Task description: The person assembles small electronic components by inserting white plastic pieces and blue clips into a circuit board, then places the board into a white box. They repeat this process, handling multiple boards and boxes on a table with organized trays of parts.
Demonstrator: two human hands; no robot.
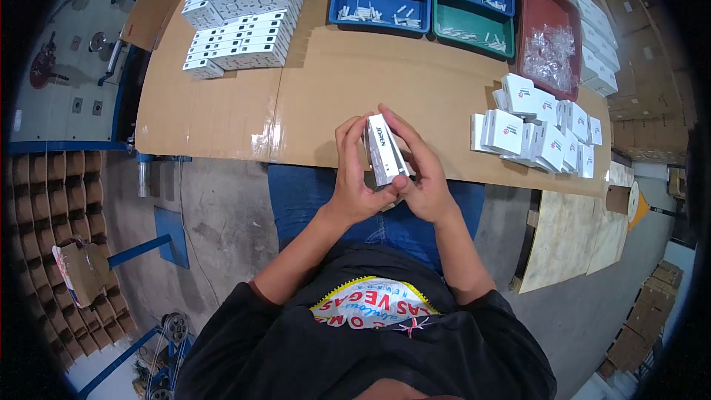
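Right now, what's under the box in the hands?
Around the box, the table and blue jeans show lower down; what lies directly under it is covered.

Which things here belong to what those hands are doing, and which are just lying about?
Seem to belong:
white box, held by left hand and right hand
small boxes
stacked boxes
trays

Probably just lying about:
plywood
brown carton
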